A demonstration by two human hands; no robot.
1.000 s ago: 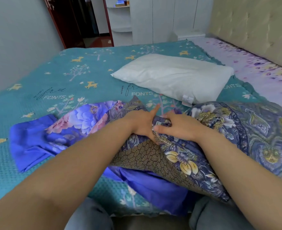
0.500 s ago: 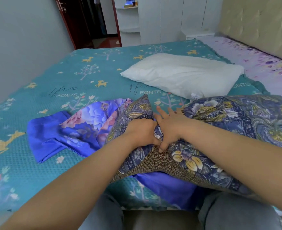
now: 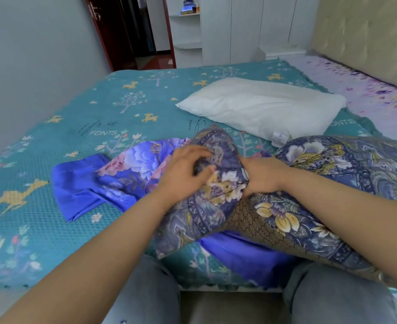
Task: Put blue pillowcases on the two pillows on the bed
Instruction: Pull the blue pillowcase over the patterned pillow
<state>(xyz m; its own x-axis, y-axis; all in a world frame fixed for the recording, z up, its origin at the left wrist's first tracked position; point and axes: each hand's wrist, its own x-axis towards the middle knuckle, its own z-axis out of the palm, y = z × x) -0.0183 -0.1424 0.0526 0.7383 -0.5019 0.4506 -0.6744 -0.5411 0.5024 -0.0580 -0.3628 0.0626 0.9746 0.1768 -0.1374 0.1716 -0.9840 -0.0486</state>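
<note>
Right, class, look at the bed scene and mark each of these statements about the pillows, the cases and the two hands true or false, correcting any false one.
1. The white pillow lies bare on the bed. True.
2. Both hands are on the white pillow. False: the left hand and right hand work on the patterned pillowcase nearer the person.
3. The bright blue floral pillowcase lies flat and unfilled on the teal bedspread. True.
4. The patterned pillowcase looks filled on the right side. True.
5. The bright blue floral pillowcase is to the right of the hands. False: it lies to their left.
</note>
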